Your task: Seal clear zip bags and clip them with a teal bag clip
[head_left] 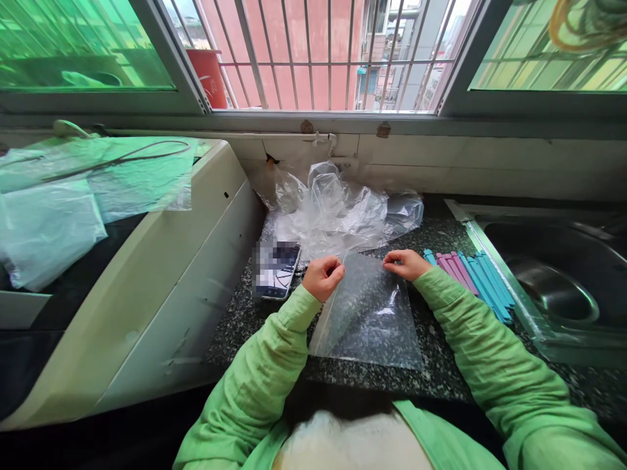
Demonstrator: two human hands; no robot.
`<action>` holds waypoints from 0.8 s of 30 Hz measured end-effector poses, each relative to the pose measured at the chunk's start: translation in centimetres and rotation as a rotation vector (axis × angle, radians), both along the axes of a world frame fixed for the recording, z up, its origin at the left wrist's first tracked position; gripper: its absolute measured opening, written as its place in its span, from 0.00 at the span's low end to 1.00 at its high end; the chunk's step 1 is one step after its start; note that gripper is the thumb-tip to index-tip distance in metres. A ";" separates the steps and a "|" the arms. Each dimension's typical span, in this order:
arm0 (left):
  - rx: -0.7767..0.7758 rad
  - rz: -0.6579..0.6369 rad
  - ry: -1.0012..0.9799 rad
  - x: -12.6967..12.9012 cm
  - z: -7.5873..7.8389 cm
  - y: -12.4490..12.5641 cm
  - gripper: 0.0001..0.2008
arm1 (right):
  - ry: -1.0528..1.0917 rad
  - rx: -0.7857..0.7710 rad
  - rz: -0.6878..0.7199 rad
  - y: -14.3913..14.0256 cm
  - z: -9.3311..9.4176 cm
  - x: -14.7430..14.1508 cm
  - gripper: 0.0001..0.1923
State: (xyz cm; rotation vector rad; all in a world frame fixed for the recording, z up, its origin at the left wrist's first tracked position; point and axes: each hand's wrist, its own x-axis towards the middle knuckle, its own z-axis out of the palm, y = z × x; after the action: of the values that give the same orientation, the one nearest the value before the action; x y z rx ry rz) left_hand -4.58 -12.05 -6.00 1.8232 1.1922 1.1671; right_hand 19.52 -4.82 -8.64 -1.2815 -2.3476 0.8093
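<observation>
We hold a clear bag [367,313] flat on the speckled counter [441,372], just in front of our body. Our left hand [322,277] is curled closed and pinches the bag's far edge at its left corner, thumb against fingers. Our right hand [405,264] pinches the same edge at the right corner, its fingers pressed together on the plastic. The bag's near edge lies close to the counter's front edge, between our green sleeves [274,365].

Just beyond our hands sits a crumpled heap of plastic [337,212], against the wall under the window [323,55]. A phone [275,269] lies face up to the left of our left hand, near it but not touching. To the right of our right hand lies a bundle of pink and blue sticks [477,281], side by side, beside the rim of the steel sink [563,287]. We cannot tell whether the sticks touch the sink's rim.

At the far left stands a white appliance [161,287], with more plastic sheets [73,196] and a thin cord [122,158] draped on top.
</observation>
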 end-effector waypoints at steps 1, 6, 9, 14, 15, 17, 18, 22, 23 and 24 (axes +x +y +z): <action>-0.004 0.002 -0.004 0.0 0.0 0.0 0.13 | 0.000 -0.010 0.001 0.0 0.0 0.0 0.08; -0.038 0.019 -0.027 -0.1 -0.1 0.0 0.13 | 0.009 -0.095 0.029 0.2 0.5 0.8 0.11; -0.056 0.043 -0.032 -0.3 0.1 0.0 0.12 | -0.010 -0.142 0.024 0.4 0.7 1.6 0.11; -0.059 0.043 -0.026 -0.4 0.4 0.0 0.12 | -0.067 -0.161 -0.010 1.1 0.4 2.7 0.08; -0.063 0.039 -0.025 -0.4 0.4 0.0 0.12 | -0.087 -0.159 -0.014 1.2 0.3 2.7 0.07; -0.067 0.034 -0.022 -0.3 0.4 0.0 0.12 | -0.123 -0.158 -0.021 1.3 0.3 2.8 0.07; -0.064 0.034 -0.022 -0.3 0.4 0.0 0.12 | -0.136 -0.157 -0.023 1.3 0.3 2.8 0.06; -0.045 0.038 -0.023 -0.3 0.4 -0.1 0.12 | -0.151 -0.147 -0.036 1.3 0.2 2.6 0.06; -0.040 0.037 -0.024 -0.3 0.4 -0.1 0.12 | -0.149 -0.144 -0.039 1.3 0.2 2.6 0.06; -0.036 0.034 -0.025 -0.3 0.4 -0.1 0.12 | -0.146 -0.141 -0.041 1.3 0.1 2.6 0.07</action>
State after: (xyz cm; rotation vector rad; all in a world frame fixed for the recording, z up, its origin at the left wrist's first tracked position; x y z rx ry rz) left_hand -4.88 -12.14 -5.62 1.7631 1.2272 1.1765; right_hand 22.11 -3.52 -8.52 -1.4883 -2.4032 0.9111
